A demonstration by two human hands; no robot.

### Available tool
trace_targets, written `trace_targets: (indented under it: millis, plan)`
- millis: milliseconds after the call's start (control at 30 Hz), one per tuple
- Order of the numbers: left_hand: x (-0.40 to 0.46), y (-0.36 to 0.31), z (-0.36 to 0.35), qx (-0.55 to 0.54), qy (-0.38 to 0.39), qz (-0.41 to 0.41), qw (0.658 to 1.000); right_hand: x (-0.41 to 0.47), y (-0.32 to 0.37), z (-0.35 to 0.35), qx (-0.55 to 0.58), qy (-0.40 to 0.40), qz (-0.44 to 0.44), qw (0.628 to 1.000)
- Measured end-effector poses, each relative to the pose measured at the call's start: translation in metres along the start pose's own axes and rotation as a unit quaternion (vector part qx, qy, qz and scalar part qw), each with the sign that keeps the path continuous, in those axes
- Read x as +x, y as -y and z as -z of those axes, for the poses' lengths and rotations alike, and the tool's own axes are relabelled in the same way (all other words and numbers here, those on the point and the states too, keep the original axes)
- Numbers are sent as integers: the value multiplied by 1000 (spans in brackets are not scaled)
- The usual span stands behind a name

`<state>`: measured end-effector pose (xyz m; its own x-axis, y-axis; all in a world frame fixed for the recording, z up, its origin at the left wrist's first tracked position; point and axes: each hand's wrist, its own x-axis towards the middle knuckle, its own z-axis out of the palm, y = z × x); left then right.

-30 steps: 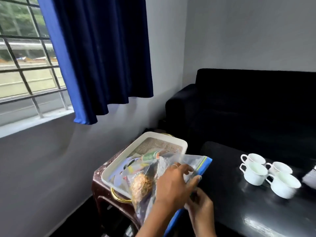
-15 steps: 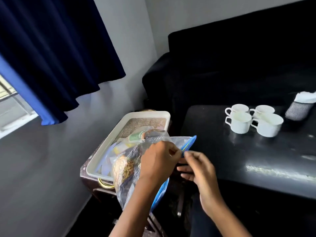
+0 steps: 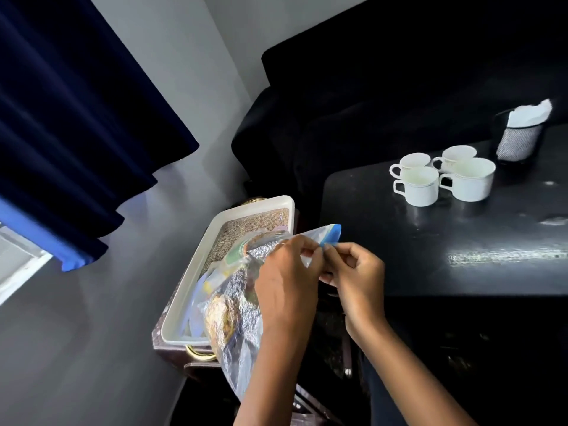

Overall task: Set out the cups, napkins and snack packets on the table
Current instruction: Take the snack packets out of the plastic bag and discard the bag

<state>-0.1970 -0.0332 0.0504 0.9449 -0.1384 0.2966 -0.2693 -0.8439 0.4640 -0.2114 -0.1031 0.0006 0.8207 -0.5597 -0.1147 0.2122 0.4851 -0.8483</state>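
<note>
A white tray [image 3: 196, 272] was seen on a dark side stand [image 3: 172, 353], to the left of the black table [image 3: 430, 272]. Snack packets [image 3: 233, 256] lay in the tray, partly covered by a clear zip bag [image 3: 242, 321] with a blue seal strip [image 3: 332, 233]. The bag was held above the tray's near end, its mouth reaching toward the table's left edge. The left hand [image 3: 284, 287] was curled over the bag's top, the plastic pinched between thumb and fingertips. Just to its right, the right hand [image 3: 356, 272] was closed in a pinch on the blue strip, the two hands almost touching at the bag's mouth. Further right, on the table's far part, four white cups [image 3: 442, 179] were grouped close together. Beyond them, at the table's far right corner, white napkins [image 3: 528, 112] stood in a dark mesh holder [image 3: 516, 142].
</note>
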Motion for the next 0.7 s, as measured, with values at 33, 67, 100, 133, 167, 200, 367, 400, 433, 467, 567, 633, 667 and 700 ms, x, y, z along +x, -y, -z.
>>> trace_targets:
  millis: [33,67,100,133,167,200,367,400,433,467,567,633,667,700]
  plan:
    - [1,1,1,-4,-7,1,1000,-1,-1,-2,6,3,-3,1000]
    - [1,3,1,-6,-13,2,1000,-2,-2,-3,5,6,-5,1000]
    - [2,5,3,-9,-23,5,1000,-3,-4,-3,-3,6,-6,1000]
    - [2,6,4,-11,-40,9,999,-3,-5,-2,-17,2,-3,1000]
    - [4,8,6,-12,-62,15,998,-3,-6,-1,-33,-5,-1,999]
    - [5,9,8,-14,-84,24,996,-3,-7,1,-47,-14,1,999]
    - [6,14,10,-69,-106,44,991,-6,-5,10,-48,-28,-17,998]
    - [5,14,9,-80,-101,43,991,-8,-4,9,-39,-22,-26,999]
    - [5,13,8,-88,-100,42,990,-11,-4,7,-29,-9,-36,999]
    - [5,13,7,-97,-101,41,989,-15,-4,4,-26,9,-49,998]
    - [6,12,6,-116,-101,47,987,-27,-9,-7,-57,75,-82,992]
    - [5,11,8,-120,-99,55,986,-29,-10,-10,-73,89,-76,990]
    - [5,10,9,-116,-91,63,987,-27,-9,-9,-74,86,-68,991]
    - [4,10,11,-104,-79,71,989,-24,-7,-7,-72,80,-59,992]
